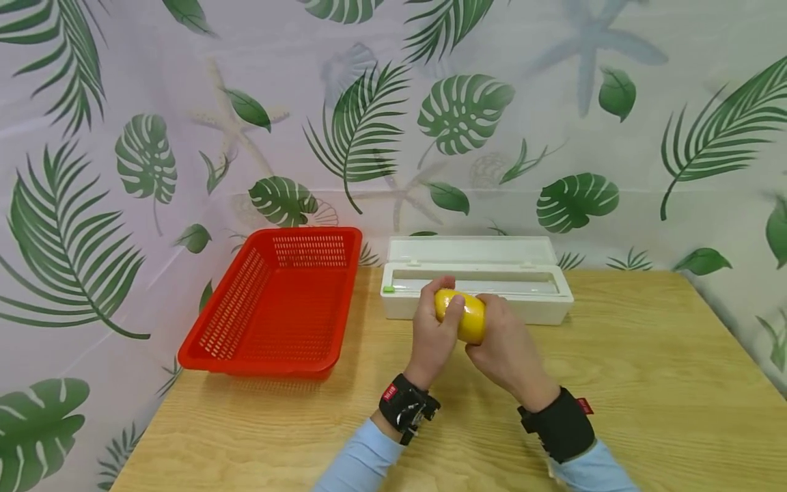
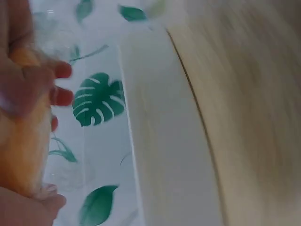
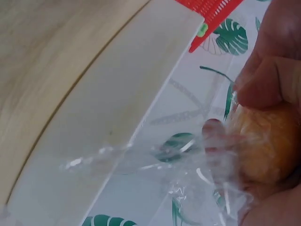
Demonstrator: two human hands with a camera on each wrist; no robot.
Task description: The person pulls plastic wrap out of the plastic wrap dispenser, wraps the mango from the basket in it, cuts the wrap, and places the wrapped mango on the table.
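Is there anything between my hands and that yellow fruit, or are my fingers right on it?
A thin layer of clear plastic film lies around the yellow fruit, so the left hand and right hand grip it through the wrap. Nothing else visible comes between them.

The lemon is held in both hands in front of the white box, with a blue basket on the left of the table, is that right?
Not quite: the basket is red, not blue, as the head view shows. The rest holds: both the left hand and right hand hold the lemon in front of the white box, with the basket on the left of the table.
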